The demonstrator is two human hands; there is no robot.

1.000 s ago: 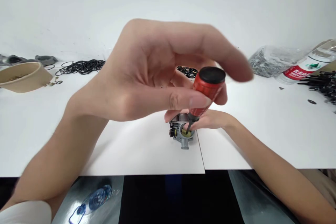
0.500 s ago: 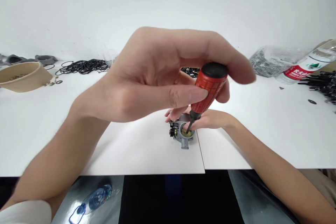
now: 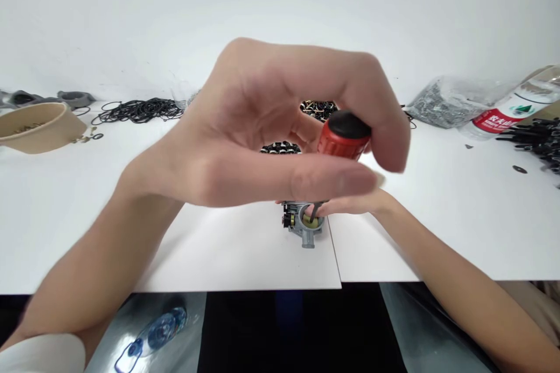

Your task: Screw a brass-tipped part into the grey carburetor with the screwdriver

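My left hand (image 3: 271,128) is curled round the red handle of a screwdriver (image 3: 343,140) with a black end cap, thumb in front and fingers behind. The screwdriver tilts, and its shaft goes down into the round bore of a small grey metal part (image 3: 308,239) on the white table. Yellowish material shows inside the bore, and a black and brass fitting sticks out at its left. My right hand (image 3: 354,204) reaches in from the right and holds the metal part from behind; most of its fingers are hidden by my left hand.
A beige bowl (image 3: 48,131) stands at the left, with black rings (image 3: 144,111) behind it. At the right lie a bag of metal pieces (image 3: 446,102), a bottle with a red label (image 3: 494,119) and black parts (image 3: 540,140). Another bottle (image 3: 161,329) is below the table edge.
The thumb of my left hand has slid right across the handle and its index finger has bent further down. The metal part has stayed in place.
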